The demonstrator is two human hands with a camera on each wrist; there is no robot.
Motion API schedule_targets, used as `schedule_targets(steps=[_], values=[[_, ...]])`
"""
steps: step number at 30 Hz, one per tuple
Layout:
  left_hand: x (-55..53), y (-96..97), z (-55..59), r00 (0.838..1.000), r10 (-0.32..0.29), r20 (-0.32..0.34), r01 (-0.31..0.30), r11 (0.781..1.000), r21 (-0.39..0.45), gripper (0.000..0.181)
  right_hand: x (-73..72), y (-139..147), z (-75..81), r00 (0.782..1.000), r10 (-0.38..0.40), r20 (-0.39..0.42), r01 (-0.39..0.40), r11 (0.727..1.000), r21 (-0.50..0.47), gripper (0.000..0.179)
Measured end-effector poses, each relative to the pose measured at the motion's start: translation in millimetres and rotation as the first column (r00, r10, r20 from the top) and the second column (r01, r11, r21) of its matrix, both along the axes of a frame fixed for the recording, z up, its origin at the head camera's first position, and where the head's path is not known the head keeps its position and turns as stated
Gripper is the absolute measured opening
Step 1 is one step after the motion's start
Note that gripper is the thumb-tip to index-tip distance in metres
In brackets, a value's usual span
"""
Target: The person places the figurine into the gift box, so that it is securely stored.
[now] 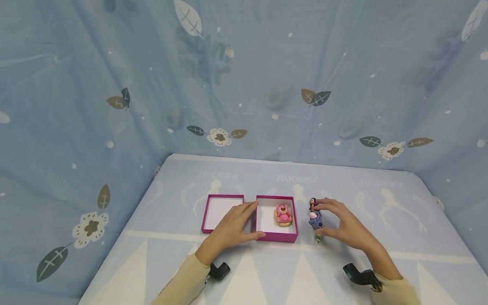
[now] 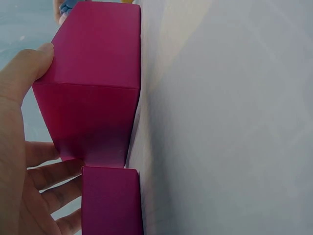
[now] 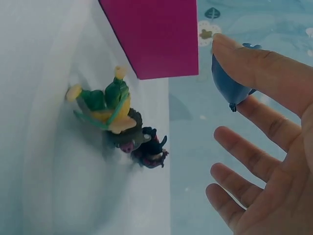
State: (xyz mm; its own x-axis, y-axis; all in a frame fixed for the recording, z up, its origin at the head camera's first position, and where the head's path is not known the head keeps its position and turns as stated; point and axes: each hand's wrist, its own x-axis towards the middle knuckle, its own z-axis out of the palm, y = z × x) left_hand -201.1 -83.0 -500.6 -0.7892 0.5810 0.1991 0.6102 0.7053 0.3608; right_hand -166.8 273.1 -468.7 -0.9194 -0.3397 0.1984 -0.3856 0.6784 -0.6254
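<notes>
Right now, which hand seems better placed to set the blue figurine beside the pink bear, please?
Probably the right hand: it pinches the blue figurine, while the left hand touches the box.

Right hand (image 3: 293, 166) has a little blue figure (image 3: 227, 81) pinched between thumb and index finger, other three fingers kinda fanned out. A magenta box (image 3: 161, 41) pokes in from the top, just beside it. Off to the side on the pale tabletop (image 3: 44, 196) there's a green-and-yellow figure (image 3: 100, 103), a grey one (image 3: 132, 137) and a dark one (image 3: 151, 152), overlapping and pretty blurry. Blue flowery cloth (image 3: 190, 210) behind.
</notes>
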Motion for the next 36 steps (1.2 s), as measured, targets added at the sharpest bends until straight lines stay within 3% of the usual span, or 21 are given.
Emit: schedule_targets(steps=[9,21,36], values=[[0.0,0.0,-1.2,1.0,0.0,-0.014,0.0,1.0,0.006,0.093,-8.8,-7,1.3,0.999,0.037,-0.007,-0.037,0.999,-0.01,0.063],[0.4,0.2,0.5,1.0,0.003,0.009,-0.003,1.0,-0.004,0.094,-22.2,-22,5.4,0.995,0.079,0.067,-0.077,0.997,-0.031,0.059],[-0.3,0.0,-1.7,1.0,0.005,0.012,-0.005,1.0,0.001,0.093,-36.7,-31,-1.2,0.984,0.145,0.106,-0.142,0.989,-0.032,0.057]])
